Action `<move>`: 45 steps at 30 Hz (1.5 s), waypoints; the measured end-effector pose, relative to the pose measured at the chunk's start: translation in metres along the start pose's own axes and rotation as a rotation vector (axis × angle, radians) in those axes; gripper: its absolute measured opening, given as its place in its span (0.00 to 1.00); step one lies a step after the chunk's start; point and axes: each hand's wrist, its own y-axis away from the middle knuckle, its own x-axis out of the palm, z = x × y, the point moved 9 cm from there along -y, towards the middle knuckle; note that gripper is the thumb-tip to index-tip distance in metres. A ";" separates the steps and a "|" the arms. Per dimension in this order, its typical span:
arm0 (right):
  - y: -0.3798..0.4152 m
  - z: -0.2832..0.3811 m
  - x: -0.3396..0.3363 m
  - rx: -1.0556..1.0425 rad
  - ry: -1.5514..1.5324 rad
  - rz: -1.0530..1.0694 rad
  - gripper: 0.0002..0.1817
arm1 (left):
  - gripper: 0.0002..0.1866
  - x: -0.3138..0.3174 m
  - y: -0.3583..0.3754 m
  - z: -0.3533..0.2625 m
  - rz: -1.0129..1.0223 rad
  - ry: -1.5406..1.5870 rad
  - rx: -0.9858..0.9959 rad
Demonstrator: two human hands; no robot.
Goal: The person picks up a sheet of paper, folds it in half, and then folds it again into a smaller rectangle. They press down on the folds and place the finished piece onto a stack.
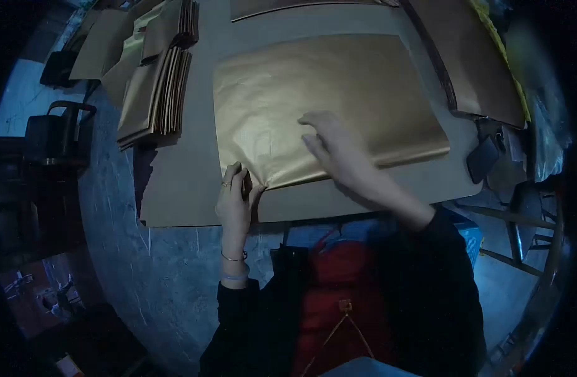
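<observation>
A large sheet of gold paper (364, 81) lies on the brown board in front of me, its near edge curling up along a fold. My left hand (234, 198) is closed at the sheet's near left corner, fingers bent over the edge and thumb against the paper, which puckers there. A ring and a bracelet show on this hand and wrist. Over the middle of the sheet, my right hand (335, 144) reaches in from the right with thumb and index finger apart and nothing between them. Its other fingers are partly hidden beneath the hand.
Stacks of folded gold paper (153, 94) stand at the back left of the board (181, 201). More brown-gold sheets (470, 56) lie at the right, beside a dark phone-like object (483, 159). A stool (514, 226) is on the floor at right, a dark chair (56, 135) at left.
</observation>
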 end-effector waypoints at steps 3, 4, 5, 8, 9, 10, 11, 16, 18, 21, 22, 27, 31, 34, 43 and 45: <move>0.011 0.034 0.077 -0.032 -0.375 0.006 0.24 | 0.23 0.001 -0.001 -0.004 0.039 -0.057 0.022; 0.009 0.044 0.098 0.013 -0.522 0.066 0.27 | 0.23 0.004 -0.001 0.000 0.048 -0.058 0.030; 0.008 0.050 0.113 0.033 -0.565 0.068 0.29 | 0.20 0.011 0.001 0.012 0.081 0.032 -0.039; 0.005 0.046 0.147 0.025 -0.611 0.064 0.33 | 0.17 0.011 -0.001 0.007 0.119 0.046 -0.084; 0.004 0.044 0.147 0.034 -0.568 0.055 0.33 | 0.17 0.008 -0.002 0.003 0.113 -0.027 -0.073; 0.003 0.041 0.147 0.043 -0.524 0.047 0.32 | 0.18 0.010 0.001 0.009 0.077 0.085 -0.058; 0.008 0.034 0.149 0.101 -0.609 0.080 0.32 | 0.19 0.008 0.001 0.009 0.048 0.107 -0.049; 0.018 0.023 0.137 -0.004 -0.506 0.054 0.33 | 0.25 -0.002 0.001 -0.006 0.027 0.141 -0.042; 0.024 0.016 0.117 -0.033 -0.445 0.047 0.33 | 0.25 0.006 0.002 0.003 0.036 0.134 -0.046; 0.034 -0.015 0.081 0.033 -0.515 -0.034 0.33 | 0.28 0.005 0.001 0.001 0.009 0.053 0.000; 0.040 -0.029 0.069 0.067 -0.475 -0.054 0.32 | 0.27 0.005 0.001 0.002 0.026 0.063 -0.042; 0.079 -0.106 -0.015 0.232 -0.591 -0.331 0.32 | 0.27 0.001 0.000 -0.003 0.013 0.092 -0.040; 0.114 -0.148 -0.096 0.322 -0.368 -0.499 0.33 | 0.26 0.007 0.000 0.003 0.064 0.103 -0.083; 0.135 -0.185 -0.130 0.331 -0.463 -0.671 0.32 | 0.27 0.005 0.000 0.001 0.056 0.078 -0.124; 0.154 -0.216 -0.139 0.321 -0.662 -0.793 0.33 | 0.31 0.001 0.011 0.028 -0.027 0.116 -0.170; 0.148 -0.219 -0.136 0.267 -0.687 -0.783 0.33 | 0.36 -0.008 0.016 0.044 -0.071 0.120 -0.280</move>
